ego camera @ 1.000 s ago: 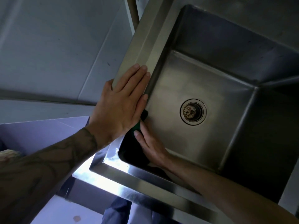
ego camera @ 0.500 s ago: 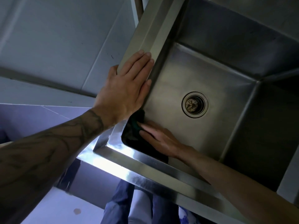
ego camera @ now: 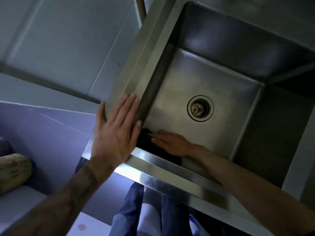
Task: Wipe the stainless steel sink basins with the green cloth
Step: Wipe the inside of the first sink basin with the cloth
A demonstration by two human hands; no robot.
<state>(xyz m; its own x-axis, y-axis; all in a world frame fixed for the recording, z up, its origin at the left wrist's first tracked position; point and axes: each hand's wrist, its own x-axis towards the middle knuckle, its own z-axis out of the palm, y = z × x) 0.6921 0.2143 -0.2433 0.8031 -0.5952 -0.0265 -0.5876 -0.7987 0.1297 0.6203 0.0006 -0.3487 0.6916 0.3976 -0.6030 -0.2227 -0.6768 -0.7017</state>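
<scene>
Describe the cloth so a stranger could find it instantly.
Find the steel sink basin, then its near left corner. There the cloth lies pressed flat under the right hand. It is the only dark, soft patch against the shiny metal.

Left forearm [ego camera: 80, 186], lower left: dark line tattoo [ego camera: 90, 176] from the wrist down. Right forearm [ego camera: 247, 181], lower right: bare. Blue jeans [ego camera: 129, 210], bottom centre.

— What colour is the sink [ego camera: 213, 79]?
— Grey steel; its drain [ego camera: 199, 108] is brown, speckled dark.
— The cloth [ego camera: 144, 142]?
— It looks nearly black. Trousers [ego camera: 129, 210] are blue, wall [ego camera: 51, 133] lilac, left forearm [ego camera: 81, 184] inked with dark lines.
</scene>
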